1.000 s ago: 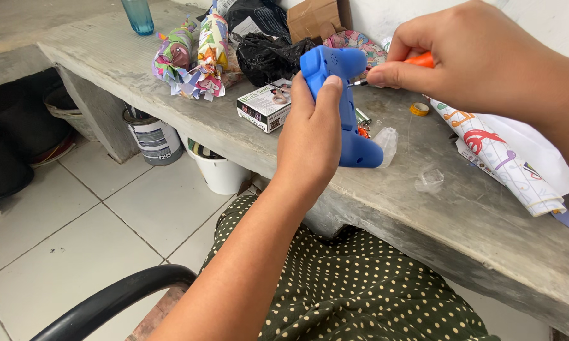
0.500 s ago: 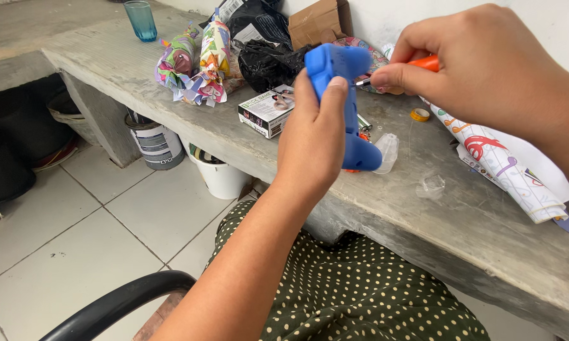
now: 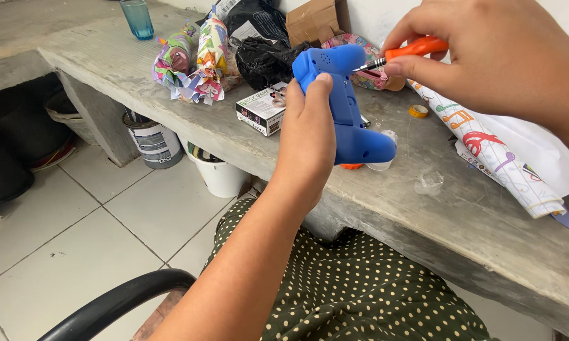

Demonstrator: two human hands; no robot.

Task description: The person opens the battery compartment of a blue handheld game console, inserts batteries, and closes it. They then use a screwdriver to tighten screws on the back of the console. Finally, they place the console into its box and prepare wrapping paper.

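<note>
Head view: left hand [image 3: 306,148] gripped the blue controller [image 3: 347,104]; right hand [image 3: 499,53] held an orange screwdriver [image 3: 401,53], whose tip might slip off the curved plastic.

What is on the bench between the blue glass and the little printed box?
In the head view, colourful wrapped bundles lie between the blue glass and the small printed box on the concrete bench.

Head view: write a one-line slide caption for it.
Left hand grips a blue game controller while the right hand sets an orange-handled screwdriver against it, above a cluttered concrete bench.
</note>
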